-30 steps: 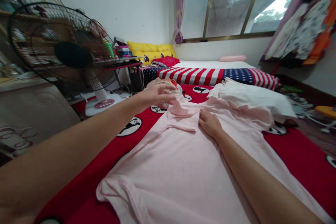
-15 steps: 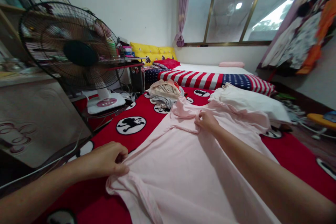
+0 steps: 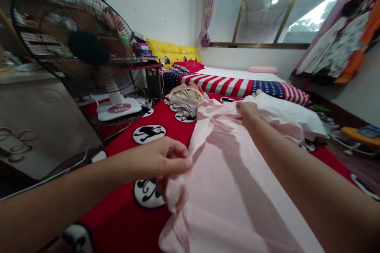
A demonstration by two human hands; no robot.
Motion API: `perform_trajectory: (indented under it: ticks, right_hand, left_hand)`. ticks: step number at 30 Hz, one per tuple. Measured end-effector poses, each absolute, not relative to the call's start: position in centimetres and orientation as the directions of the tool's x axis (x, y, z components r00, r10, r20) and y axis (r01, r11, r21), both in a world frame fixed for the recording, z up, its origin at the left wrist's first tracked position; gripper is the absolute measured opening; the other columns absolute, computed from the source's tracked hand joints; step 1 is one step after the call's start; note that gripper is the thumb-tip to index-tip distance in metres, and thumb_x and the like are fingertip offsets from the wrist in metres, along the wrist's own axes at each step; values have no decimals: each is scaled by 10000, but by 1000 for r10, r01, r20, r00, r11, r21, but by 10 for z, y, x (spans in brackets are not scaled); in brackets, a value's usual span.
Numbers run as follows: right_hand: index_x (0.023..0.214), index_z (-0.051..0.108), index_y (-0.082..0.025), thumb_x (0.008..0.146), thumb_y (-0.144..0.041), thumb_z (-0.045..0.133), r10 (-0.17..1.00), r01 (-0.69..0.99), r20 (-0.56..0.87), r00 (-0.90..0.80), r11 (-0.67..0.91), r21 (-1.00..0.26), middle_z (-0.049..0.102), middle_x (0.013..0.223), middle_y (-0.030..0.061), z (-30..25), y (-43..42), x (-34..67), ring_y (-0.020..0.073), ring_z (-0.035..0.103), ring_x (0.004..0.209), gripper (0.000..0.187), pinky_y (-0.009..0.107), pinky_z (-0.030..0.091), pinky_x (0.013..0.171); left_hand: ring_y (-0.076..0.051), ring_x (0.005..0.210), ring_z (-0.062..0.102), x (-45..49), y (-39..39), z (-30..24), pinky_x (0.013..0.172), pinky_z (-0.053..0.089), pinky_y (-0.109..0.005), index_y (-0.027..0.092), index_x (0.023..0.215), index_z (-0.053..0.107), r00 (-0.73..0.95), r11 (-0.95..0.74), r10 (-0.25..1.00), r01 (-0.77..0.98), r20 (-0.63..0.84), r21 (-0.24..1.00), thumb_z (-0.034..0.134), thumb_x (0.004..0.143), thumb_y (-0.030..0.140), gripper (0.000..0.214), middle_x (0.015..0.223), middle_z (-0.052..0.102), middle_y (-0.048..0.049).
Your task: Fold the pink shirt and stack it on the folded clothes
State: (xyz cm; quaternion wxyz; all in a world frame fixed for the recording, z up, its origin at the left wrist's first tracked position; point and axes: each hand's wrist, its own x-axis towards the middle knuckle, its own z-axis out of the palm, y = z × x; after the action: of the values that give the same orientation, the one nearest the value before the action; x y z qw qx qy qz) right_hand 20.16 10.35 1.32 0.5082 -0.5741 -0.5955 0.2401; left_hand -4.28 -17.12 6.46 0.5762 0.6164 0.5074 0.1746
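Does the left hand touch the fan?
No, the left hand is pinching the pink shirt, well apart from the fan.

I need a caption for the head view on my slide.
Left hand and right hand grip a pale pink T-shirt on a red bedspread.

The left arm [image 3: 74,178] and right arm [image 3: 311,174] are bare and reach forward from the lower corners of the view. The left hand [image 3: 168,159] sits lower and nearer, its wrist angled inward and its fingers curled toward the thumb in a pinch (a small red mark shows on its back). The right hand [image 3: 247,111] reaches farther out, fingers bunched and pointing down.
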Motion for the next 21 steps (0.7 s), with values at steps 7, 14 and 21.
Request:
perform_trajectory:
  ticks: [7, 14, 21]
  right_hand:
    - [811, 647, -133, 634, -223, 653, 912, 400, 258, 320, 117, -909, 624, 607, 21, -45, 65, 246, 203, 613, 620, 198, 282, 492, 530]
    - [1063, 618, -138, 623, -301, 674, 905, 312, 317, 283, 226, -923, 691, 855, 82, -63, 65, 249, 194, 634, 717, 473, 285, 514, 600]
    - [1089, 617, -155, 625, -206, 576, 786, 306, 480, 390, 381, -872, 672, 850, 48, -66, 66, 257, 166, 592, 660, 469, 273, 466, 591]
  left_hand:
    - [-135, 581, 647, 11, -120, 48, 522, 485, -208, 151, 947, 703, 708, 15, 592, 469, -386, 883, 579, 871, 340, 238, 802, 709, -55]
    - [-227, 1153, 580, 26, 5, -22, 1040, 440, -365, 101, 1103, 663, 240, -449, 856, 785, 457, 428, 445, 791, -13, 397, 1197, 641, -151]
    - [-318, 1455, 181, 31, 11, -58, 1182, 238, -433, -17, 1423, 335, 215, -338, 887, 905, 408, 257, 552, 869, 205, 636, 1540, 245, -254]
